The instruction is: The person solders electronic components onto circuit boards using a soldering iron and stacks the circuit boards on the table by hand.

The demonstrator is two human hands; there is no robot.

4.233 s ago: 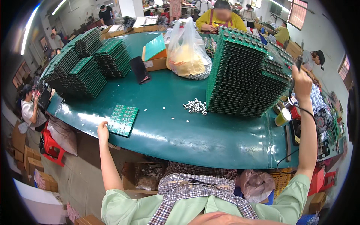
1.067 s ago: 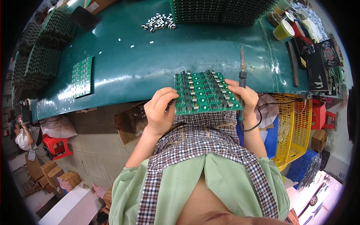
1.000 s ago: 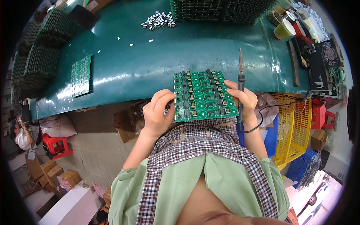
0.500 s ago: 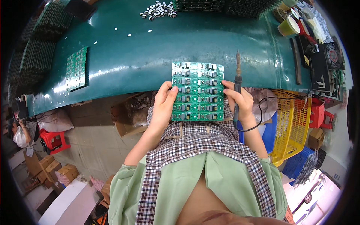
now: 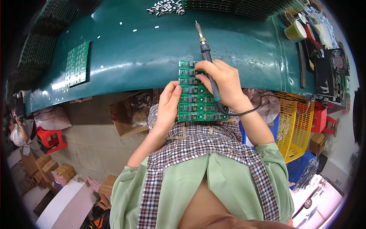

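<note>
At centre frame, the left hand (image 5: 169,102) pinches the left edge of the board (image 5: 188,100), now its steadying grip, as the right hand (image 5: 227,82), holding the iron (image 5: 206,53), shifts from the right edge over the upper rows; whether it also pinches a component cannot be told.

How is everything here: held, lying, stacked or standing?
Held circuit board: in the left hand, components up
Soldering iron: in the right hand, tip pointing away
Left circuit board: lying on the table
Small white-and-black parts: heaped loosely
Circuit boards at the back: stacked
Left red stool: standing
</note>
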